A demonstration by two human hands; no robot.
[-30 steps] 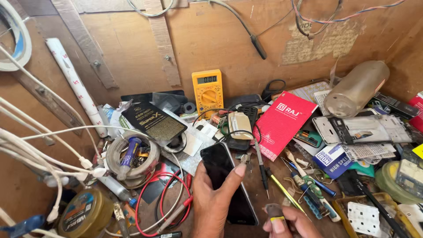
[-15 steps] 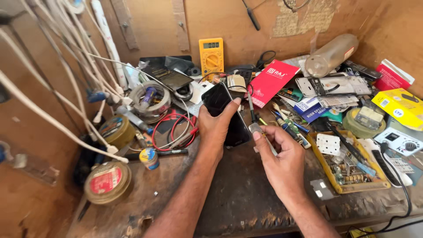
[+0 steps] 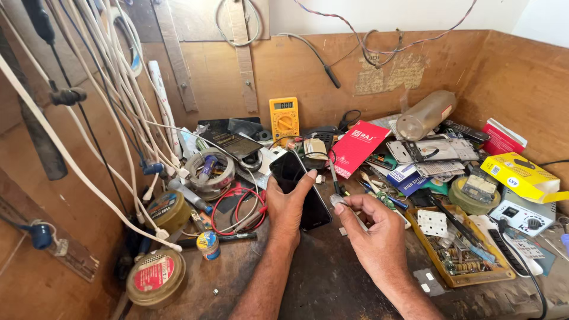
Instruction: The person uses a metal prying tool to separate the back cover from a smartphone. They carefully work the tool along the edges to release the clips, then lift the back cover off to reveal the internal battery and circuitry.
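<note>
Left hand point(image 3: 288, 208) grips black phone point(image 3: 301, 188), long axis pointing away-left

Black phone point(image 3: 298, 188), screen up, tilted; small silver tool point(image 3: 342, 204) beside.

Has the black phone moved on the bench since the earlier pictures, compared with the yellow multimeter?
Cannot tell. The camera itself shifted, but the black phone remains just below the yellow multimeter, gripped by the left hand, so no clear movement shows.

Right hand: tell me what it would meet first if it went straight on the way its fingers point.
Probably the black phone held by the left hand; the right hand points up-left toward it, though depth is unclear.
</note>
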